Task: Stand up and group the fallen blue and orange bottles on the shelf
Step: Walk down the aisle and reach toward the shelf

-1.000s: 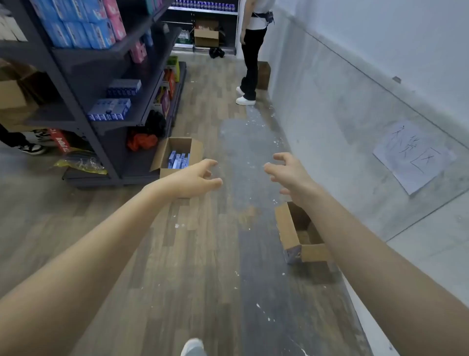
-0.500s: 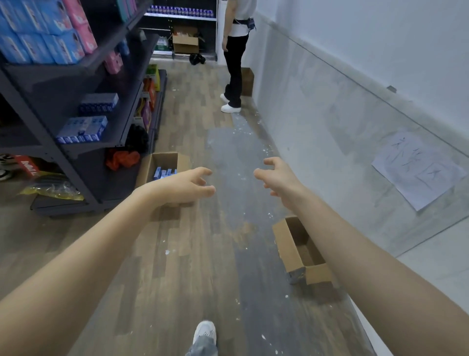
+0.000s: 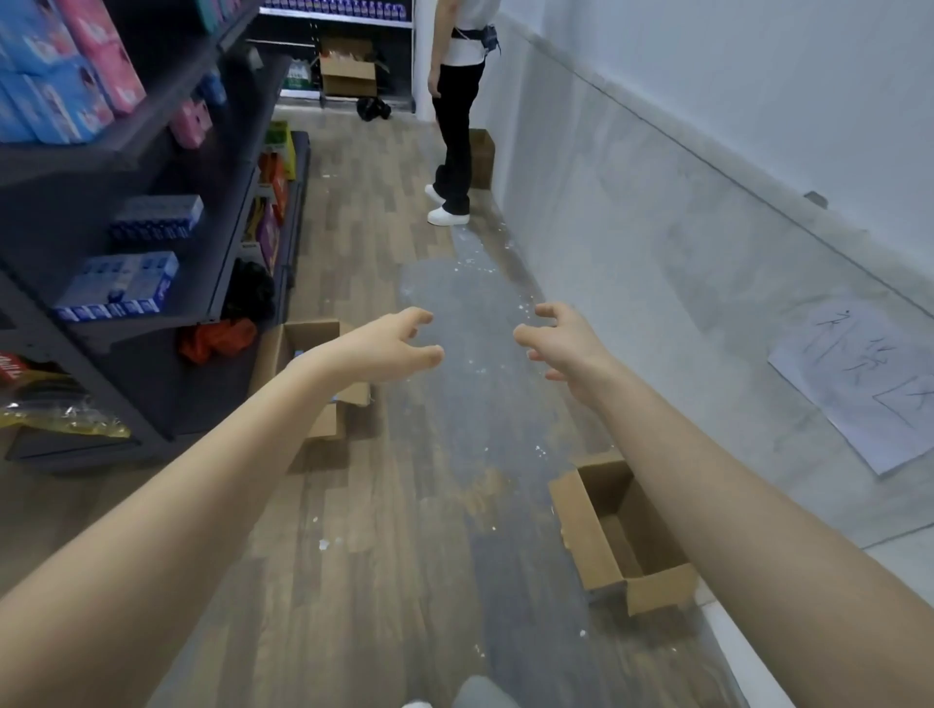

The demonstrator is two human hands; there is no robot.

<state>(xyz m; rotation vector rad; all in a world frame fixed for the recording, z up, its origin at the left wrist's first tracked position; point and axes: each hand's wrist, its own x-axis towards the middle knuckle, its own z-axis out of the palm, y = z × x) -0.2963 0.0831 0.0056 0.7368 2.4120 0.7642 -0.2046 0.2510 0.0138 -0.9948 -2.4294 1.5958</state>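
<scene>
Both my arms reach forward over the aisle floor. My left hand (image 3: 389, 343) is open with curled fingers and holds nothing; it hangs over a cardboard box. My right hand (image 3: 561, 343) is open too, fingers spread, empty. A dark shelf unit (image 3: 167, 146) runs along the left with blue and pink packs and blue boxes. A row of small blue bottles (image 3: 333, 7) stands on a far shelf at the aisle's end. I see no fallen blue or orange bottles.
An open cardboard box (image 3: 303, 348) sits on the floor by the shelf, another open box (image 3: 611, 535) by the right wall. A person (image 3: 457, 116) stands ahead in the aisle. Orange cloth (image 3: 217, 338) lies on the lowest shelf. Paper (image 3: 869, 374) hangs on the wall.
I have walked forward along the aisle: the shelf, boxes and standing person are closer and lower in view. Both hands stay open and empty, held out in front.
</scene>
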